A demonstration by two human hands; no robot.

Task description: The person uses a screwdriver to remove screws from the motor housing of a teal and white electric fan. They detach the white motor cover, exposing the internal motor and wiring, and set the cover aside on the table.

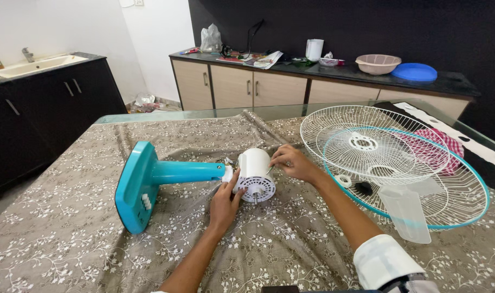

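Hands: left hand (224,202) cupping white fan motor housing (255,173) front, right hand (291,161) pinching its top rear w/ fingertips, teal stand (150,182) lying on desk (68,239).

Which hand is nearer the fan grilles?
Right. The right hand rests on the top of the white motor housing, just left of the grilles. The left hand grips the housing's lower left side, farther away.

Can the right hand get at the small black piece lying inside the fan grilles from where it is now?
Probably yes. The right hand rests on top of the white motor housing, and the black piece lies in the open teal-rimmed grille just to its right. Nothing covers it; only the grille rim and a white ring lie between.
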